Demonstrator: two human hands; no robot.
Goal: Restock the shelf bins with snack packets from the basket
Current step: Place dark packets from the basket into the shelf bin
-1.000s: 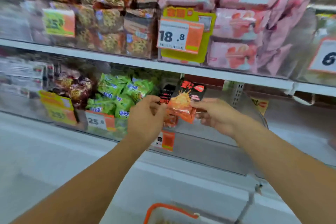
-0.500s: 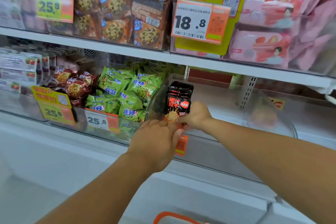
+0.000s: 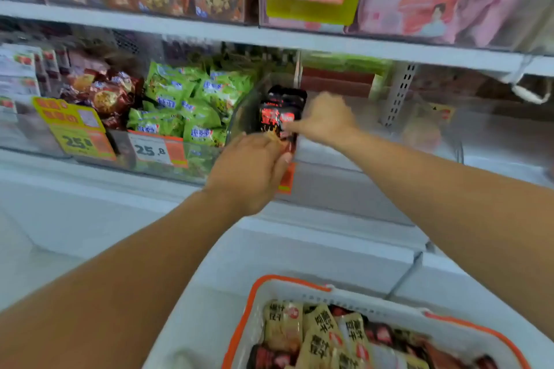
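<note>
A stack of black packets (image 3: 280, 112) is being stood in the clear bin (image 3: 374, 132), clamped between the right hand (image 3: 325, 118) and left hand (image 3: 250, 171), fingers curled on it; release and another grab from the basket (image 3: 299, 286) below seem needed next.

You have one view only, from the camera on your head: it looks forward and down, close in on the clear plastic shelf bins (image 3: 344, 141), with your forearms reaching in from the bottom edge. The white, orange-rimmed plastic basket (image 3: 302, 286) sits lowest in frame. The upper shelf is cut off and, it seems, motion-blurred.
</note>
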